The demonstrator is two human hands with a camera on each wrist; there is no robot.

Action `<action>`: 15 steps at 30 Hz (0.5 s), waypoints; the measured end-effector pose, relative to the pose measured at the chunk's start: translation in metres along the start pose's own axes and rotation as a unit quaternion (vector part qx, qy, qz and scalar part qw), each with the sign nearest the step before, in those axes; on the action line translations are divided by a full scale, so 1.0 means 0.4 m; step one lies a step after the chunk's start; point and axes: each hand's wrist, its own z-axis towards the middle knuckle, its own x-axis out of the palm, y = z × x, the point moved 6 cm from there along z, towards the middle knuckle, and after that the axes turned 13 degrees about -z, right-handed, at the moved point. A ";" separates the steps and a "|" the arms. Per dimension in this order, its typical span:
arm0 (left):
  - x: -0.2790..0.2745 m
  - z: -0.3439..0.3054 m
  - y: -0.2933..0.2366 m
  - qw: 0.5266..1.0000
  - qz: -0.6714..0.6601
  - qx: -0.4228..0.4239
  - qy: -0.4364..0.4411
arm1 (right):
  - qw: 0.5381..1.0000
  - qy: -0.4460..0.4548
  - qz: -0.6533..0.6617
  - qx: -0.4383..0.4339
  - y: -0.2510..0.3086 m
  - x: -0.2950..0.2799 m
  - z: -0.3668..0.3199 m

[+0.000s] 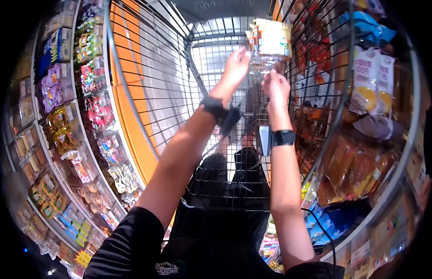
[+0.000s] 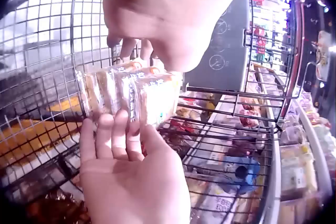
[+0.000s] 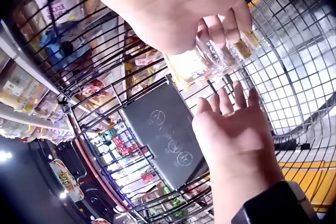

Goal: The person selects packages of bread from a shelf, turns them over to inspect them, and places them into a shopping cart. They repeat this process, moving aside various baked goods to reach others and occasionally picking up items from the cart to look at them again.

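Observation:
A clear-wrapped bundle of snack packs (image 1: pixel 273 39), cream-coloured with printed labels, stands upright inside the wire shopping cart (image 1: pixel 190 69), toward its far right corner. Several packs (image 2: pixel 152 95) line up side by side in the left wrist view. My left hand (image 1: pixel 237 67) is at the bundle's left, its fingers extended with the tips close to the wrapping. On the other side, my right hand (image 1: pixel 277 88) reaches up, palm turned inward. Its fingers lie nearly straight along the packs' lower edge in the left wrist view. The right wrist view shows the packs (image 3: pixel 210 61) between both hands.
Shelves of bagged snacks (image 1: pixel 97 111) line the left over an orange base (image 1: pixel 127 125). Bread packs (image 1: pixel 357 167) and white pouches (image 1: pixel 374 81) fill the right shelf, close to the cart's side. A dark grey panel (image 3: pixel 163 134) hangs on the cart's far end.

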 end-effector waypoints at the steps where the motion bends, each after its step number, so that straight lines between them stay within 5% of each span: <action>1: 0.000 -0.035 -0.010 0.999 -0.033 0.010 0.007 | 1.000 0.011 -0.010 -0.014 0.013 -0.003 -0.040; 6: 0.023 -0.218 -0.101 0.995 -0.019 0.036 0.095 | 0.983 -0.063 -0.075 -0.156 0.095 -0.046 -0.260; 7: 0.052 -0.258 -0.158 0.993 -0.012 -0.006 0.115 | 0.969 -0.076 -0.096 -0.215 0.104 -0.064 -0.279; 8: 0.077 -0.304 -0.209 0.989 -0.055 -0.045 0.127 | 0.973 -0.087 -0.108 -0.182 0.146 -0.082 -0.349; 15: 0.287 -0.559 -0.580 0.926 0.081 0.223 0.295 | 0.889 -0.277 -0.107 -0.349 0.426 -0.380 -0.714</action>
